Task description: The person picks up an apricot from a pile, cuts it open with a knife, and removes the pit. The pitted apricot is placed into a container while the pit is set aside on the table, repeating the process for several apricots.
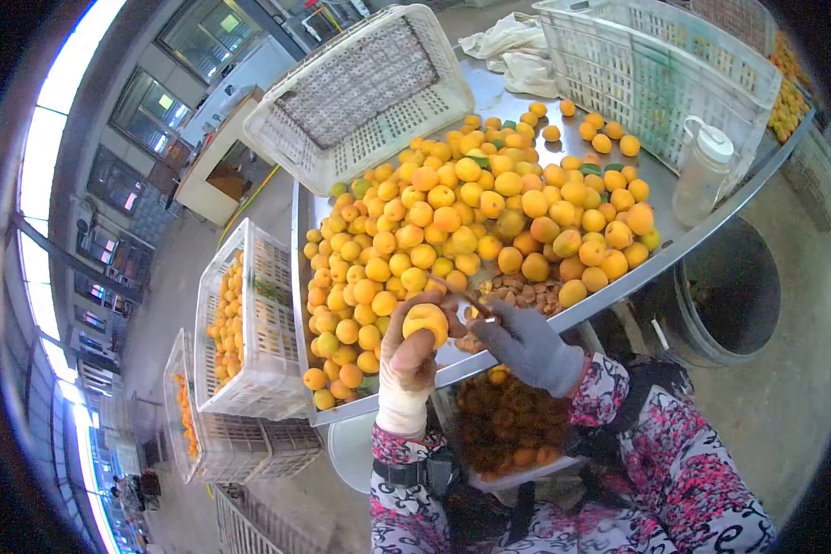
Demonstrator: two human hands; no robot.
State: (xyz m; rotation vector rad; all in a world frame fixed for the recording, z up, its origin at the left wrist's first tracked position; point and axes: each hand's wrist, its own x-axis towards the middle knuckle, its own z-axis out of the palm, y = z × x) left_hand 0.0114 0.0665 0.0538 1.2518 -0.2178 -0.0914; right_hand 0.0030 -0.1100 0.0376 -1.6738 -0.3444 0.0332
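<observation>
My left hand [410, 351], in a pale glove with stained bare-looking fingertips, is closed around a yellow apricot [425, 323] at the table's near edge. Just to its right is my right hand [526, 346] in a grey glove, its fingers closed on a small thin tool with a shiny metal part [474, 312]; its exact kind is hard to make out. Beyond both hands spreads a large heap of apricots [434, 217]. A pile of brown pits [524, 293] lies by the right hand. Under the hands, a container [503, 480] holds dark orange fruit pieces.
A tipped white crate [360, 102] stands behind the heap, another crate [646, 83] at the back right. A plastic bottle [704, 171] is near the metal table's rim [619, 291]. Crates of apricots [258, 369] are stacked left; a dark bucket [729, 291] stands right.
</observation>
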